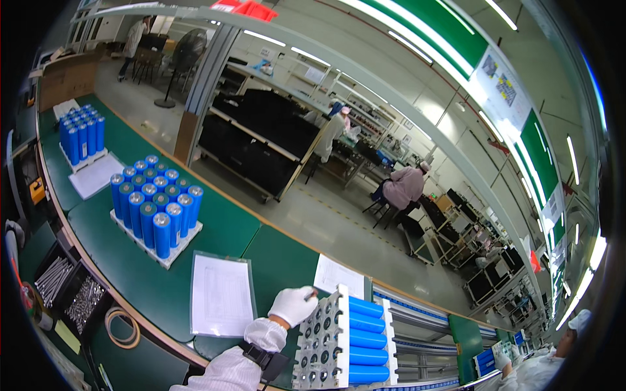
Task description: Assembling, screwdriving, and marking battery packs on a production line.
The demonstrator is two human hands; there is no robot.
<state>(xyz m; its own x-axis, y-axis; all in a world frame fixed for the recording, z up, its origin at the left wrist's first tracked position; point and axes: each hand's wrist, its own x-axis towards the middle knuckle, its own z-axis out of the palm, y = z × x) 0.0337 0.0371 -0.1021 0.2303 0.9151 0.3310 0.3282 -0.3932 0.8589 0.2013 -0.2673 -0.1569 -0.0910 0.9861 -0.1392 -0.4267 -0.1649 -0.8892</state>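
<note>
My left hand (293,307), in a white glove, is closed beside the upper edge of a battery pack. Its fingers are pinched together at a small dark spot; whether they hold anything I cannot make out. A dark device is strapped round that wrist. The pack lies on its side: blue cylindrical cells (367,339) run between two white plastic cell holders (342,339). Round cell ends show in the holes of the holder nearest my hand. My right hand is out of sight. A printed sheet in a clear sleeve (222,296) lies left of my hand.
Upright blue cells stand in a white holder (171,257) on the green bench, with another such group (82,133) farther left. Bins of screws (85,298) and long bolts (55,280) sit near a tape roll (122,328). A co-worker (544,365) handles cells at right.
</note>
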